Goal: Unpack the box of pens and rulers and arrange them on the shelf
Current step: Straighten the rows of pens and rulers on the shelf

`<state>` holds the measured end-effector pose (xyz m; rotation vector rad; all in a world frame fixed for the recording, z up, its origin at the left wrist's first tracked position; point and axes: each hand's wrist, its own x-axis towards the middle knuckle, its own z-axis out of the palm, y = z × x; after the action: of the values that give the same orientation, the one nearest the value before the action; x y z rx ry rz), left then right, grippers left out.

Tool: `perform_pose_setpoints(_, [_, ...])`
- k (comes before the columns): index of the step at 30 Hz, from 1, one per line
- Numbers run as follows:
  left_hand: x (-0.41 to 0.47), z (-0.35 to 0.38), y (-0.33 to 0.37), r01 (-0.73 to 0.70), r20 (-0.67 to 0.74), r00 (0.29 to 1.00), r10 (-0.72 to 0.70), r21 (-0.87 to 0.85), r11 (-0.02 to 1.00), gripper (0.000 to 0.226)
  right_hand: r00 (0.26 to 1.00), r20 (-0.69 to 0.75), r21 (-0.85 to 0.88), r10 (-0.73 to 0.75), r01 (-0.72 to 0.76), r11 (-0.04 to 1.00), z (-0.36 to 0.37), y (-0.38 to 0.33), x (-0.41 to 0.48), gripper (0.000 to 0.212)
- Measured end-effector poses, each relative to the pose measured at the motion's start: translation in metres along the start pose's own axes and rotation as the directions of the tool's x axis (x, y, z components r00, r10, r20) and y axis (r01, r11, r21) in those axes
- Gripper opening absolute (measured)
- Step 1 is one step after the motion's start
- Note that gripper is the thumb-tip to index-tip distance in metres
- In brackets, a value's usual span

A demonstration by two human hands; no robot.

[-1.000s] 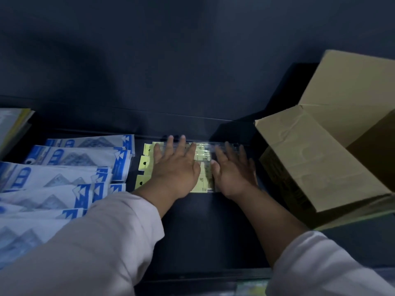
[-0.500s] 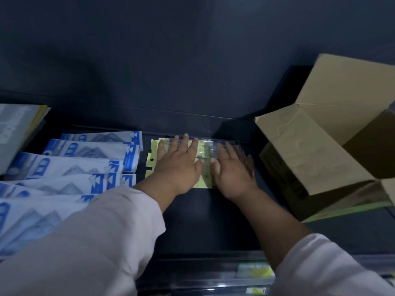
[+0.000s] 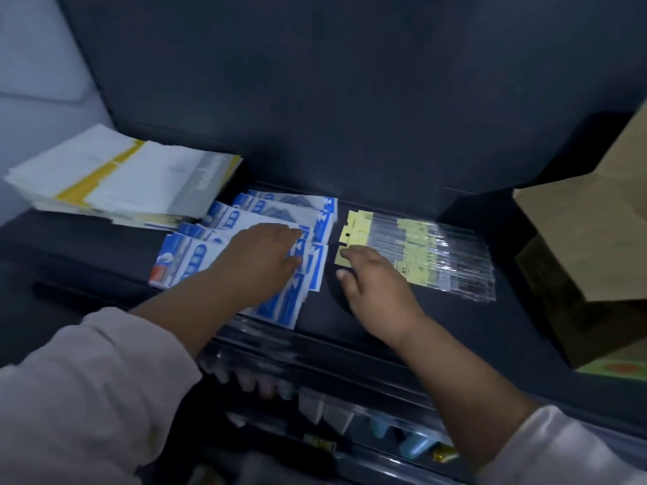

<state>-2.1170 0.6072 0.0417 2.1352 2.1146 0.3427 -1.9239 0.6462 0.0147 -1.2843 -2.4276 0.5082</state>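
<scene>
Clear ruler packs with yellow header cards (image 3: 420, 253) lie in a flat row on the dark shelf (image 3: 350, 316). My right hand (image 3: 374, 281) rests at their left end, fingers loosely bent, fingertips touching the yellow cards. To the left lies an overlapping spread of blue-and-white packets (image 3: 245, 218). My left hand (image 3: 262, 253) lies flat on top of them with fingers extended. The cardboard box (image 3: 577, 246) stands at the shelf's right end, its flap open.
A stack of white booklets with yellow bands (image 3: 119, 180) sits at the shelf's far left. Below the shelf's front edge a lower tier holds small items in pastel colours (image 3: 385, 428). A dark back panel rises behind the shelf.
Both hands have come off the ruler packs. The left hand moved left onto the blue-and-white packets; the right slid to the packs' left end. The view swung left.
</scene>
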Motion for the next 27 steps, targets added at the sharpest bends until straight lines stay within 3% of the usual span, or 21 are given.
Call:
perform_pose_setpoints(7, [-0.018, -0.007, -0.050, 0.080, 0.174, 0.981, -0.083, 0.023, 0.997, 0.056, 0.988, 0.147, -0.007, -0.038, 0.039, 0.999, 0.022, -0.033, 0.019, 0.056])
perform_pose_setpoints(11, [-0.013, -0.005, -0.072, 0.074, 0.318, 0.943, -0.100, 0.093, 0.993, 0.076, 0.992, 0.126, 0.004, -0.007, 0.006, 1.000, 0.026, -0.043, 0.043, 0.053])
perform_pose_setpoints(19, [0.011, 0.007, -0.084, -0.019, 0.312, 0.950, 0.025, -0.022, 1.000, 0.084, 0.977, -0.008, 0.071, 0.215, -0.214, 0.974, 0.020, -0.020, 0.122, 0.048])
perform_pose_setpoints(23, [0.019, 0.008, -0.085, -0.014, 0.305, 0.952, 0.028, -0.046, 0.999, 0.084, 0.957, 0.075, 0.091, 0.279, -0.285, 0.954, 0.026, -0.004, 0.154, 0.055])
perform_pose_setpoints(27, [0.023, 0.008, -0.085, -0.014, 0.291, 0.956, 0.026, -0.045, 0.999, 0.084, 0.959, 0.135, 0.018, 0.251, -0.255, 0.967, 0.030, 0.001, 0.184, 0.060])
